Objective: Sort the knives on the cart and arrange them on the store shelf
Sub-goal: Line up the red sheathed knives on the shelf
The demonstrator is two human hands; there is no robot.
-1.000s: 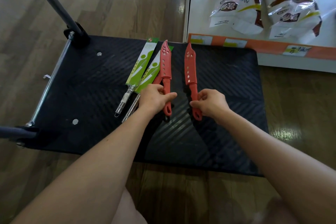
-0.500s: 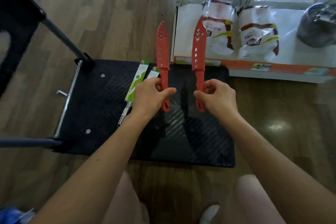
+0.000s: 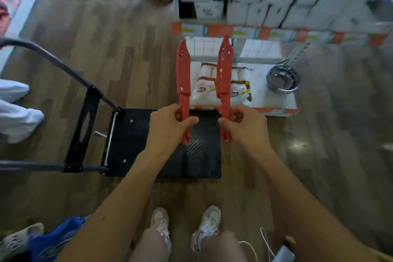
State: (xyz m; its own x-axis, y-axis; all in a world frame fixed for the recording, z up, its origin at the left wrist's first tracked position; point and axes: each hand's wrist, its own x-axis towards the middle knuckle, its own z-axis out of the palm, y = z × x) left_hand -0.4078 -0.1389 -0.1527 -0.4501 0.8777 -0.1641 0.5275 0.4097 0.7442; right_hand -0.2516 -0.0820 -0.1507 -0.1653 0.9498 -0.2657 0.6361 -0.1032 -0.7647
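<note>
Left hand [image 3: 170, 127] is curled round the handle of one red knife [image 3: 183, 74] and right hand [image 3: 246, 127] round the other red knife [image 3: 224, 70]. Both blades point up and away, clear of the cart deck [image 3: 204, 155] under the hands. Beyond the fingertips, the shelf [image 3: 259, 91] shows bags [image 3: 202, 78] and a steel bowl [image 3: 282, 78] but no knives. So I'd say pickup is done and placement is pending; my left forearm hides part of the deck, so I can't tell if more knives remain.
</note>
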